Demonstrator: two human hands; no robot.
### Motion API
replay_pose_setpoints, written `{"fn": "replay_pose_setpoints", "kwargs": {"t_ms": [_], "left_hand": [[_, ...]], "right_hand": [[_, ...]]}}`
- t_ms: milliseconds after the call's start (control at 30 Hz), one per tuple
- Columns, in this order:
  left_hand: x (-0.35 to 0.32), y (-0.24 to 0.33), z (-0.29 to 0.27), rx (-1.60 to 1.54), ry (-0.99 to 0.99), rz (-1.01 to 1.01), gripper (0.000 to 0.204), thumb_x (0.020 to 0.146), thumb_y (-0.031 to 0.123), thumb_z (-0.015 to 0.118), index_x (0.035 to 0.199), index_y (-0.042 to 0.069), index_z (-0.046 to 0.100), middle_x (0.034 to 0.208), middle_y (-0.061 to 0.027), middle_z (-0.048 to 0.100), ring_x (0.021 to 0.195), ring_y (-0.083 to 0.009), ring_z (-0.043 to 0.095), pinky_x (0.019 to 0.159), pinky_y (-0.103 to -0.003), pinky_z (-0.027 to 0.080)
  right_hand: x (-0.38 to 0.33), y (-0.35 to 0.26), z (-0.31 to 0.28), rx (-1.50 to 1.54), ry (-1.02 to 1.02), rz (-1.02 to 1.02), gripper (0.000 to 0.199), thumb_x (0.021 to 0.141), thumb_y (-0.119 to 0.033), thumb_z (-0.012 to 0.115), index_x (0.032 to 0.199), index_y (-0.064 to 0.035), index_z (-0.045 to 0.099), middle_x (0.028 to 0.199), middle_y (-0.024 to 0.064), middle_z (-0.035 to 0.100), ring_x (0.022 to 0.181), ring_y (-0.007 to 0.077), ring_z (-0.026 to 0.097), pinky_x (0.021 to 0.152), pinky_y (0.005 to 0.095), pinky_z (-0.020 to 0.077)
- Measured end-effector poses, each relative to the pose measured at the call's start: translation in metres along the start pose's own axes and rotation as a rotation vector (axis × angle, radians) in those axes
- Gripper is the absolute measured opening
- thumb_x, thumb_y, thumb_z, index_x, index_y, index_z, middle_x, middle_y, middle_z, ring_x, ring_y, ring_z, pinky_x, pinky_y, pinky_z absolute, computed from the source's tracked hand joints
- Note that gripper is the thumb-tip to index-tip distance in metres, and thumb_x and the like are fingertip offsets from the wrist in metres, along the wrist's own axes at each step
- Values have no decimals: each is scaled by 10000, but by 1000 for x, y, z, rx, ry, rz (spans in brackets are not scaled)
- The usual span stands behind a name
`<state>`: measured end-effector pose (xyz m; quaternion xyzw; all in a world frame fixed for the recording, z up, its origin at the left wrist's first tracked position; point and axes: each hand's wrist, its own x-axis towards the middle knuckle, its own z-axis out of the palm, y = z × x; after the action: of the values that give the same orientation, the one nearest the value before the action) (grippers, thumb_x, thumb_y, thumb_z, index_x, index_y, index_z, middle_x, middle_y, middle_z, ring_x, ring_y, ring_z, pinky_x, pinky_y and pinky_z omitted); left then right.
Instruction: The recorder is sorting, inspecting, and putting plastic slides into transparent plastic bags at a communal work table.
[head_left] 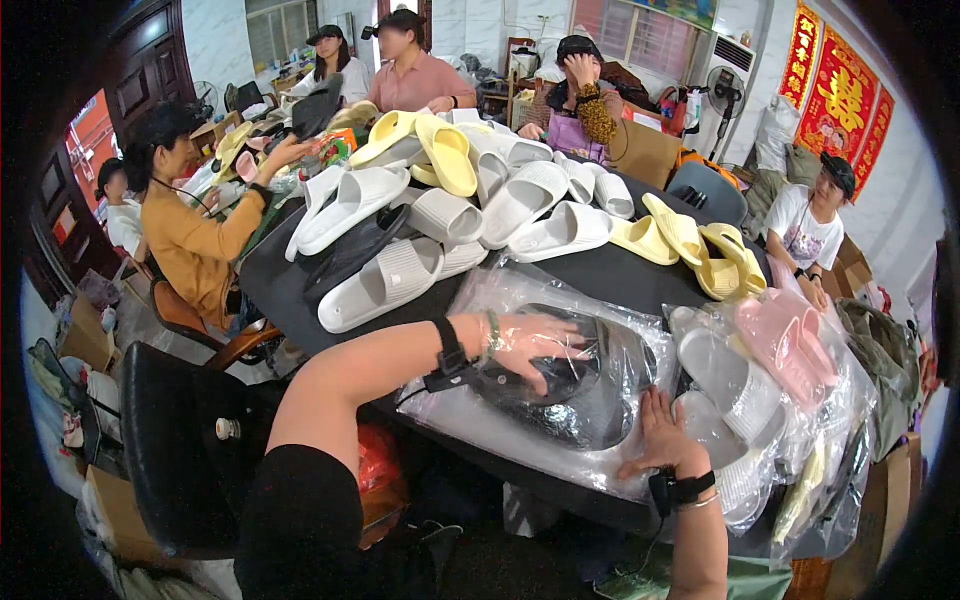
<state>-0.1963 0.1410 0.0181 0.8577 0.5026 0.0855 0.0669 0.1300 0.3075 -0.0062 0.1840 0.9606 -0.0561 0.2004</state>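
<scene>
A pair of black slide slippers point(570, 418) lies in a clear plastic bag on the near side of the black table. My left hand point(540, 345) rests on top of the bag, palm down with its fingers spread. At the bag's right edge, my right hand point(662, 435) is stretched out and touches the plastic. Flat clear bags point(450, 408) lie under the bagged pair. Just right of my right hand are grey slippers point(728, 372) in clear plastic, with pink slippers point(785, 345) beyond them.
Loose grey slippers point(385, 285) and yellow slippers point(447, 155) are heaped across the table's middle. A person in an orange top point(190, 230) on the left holds a dark slipper point(318, 105). Other people sit around the table. A black chair point(185, 450) stands at my left.
</scene>
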Motion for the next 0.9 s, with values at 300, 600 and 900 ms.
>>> {"fn": "replay_pose_setpoints", "kwargs": {"t_ms": [300,600,900], "left_hand": [[53,1,47,-94,99,-71,584,656,163,712,1219,54,599,1277,-197,566,1305,-366,431,1117,-552,258],[-37,-27,47,-111,316,-230,381,681,33,634,1052,96,693,1276,-187,592,1244,-351,492,1083,-517,318],[-175,0,-23,-365,279,-714,345,813,172,707,1153,113,692,1309,-182,602,1235,-319,559,1138,-431,309]], "right_hand": [[-4,-8,-6,-10,-14,41,1614,390,-738,817,1510,91,3,1593,295,29,1494,405,11,1190,540,26],[-3,-5,3,34,97,2,1536,420,-687,827,1514,78,67,1592,269,108,1487,399,96,1194,536,66],[-6,-10,-2,49,98,16,1490,446,-641,836,1520,64,80,1605,236,108,1498,372,54,1208,501,23]]}}
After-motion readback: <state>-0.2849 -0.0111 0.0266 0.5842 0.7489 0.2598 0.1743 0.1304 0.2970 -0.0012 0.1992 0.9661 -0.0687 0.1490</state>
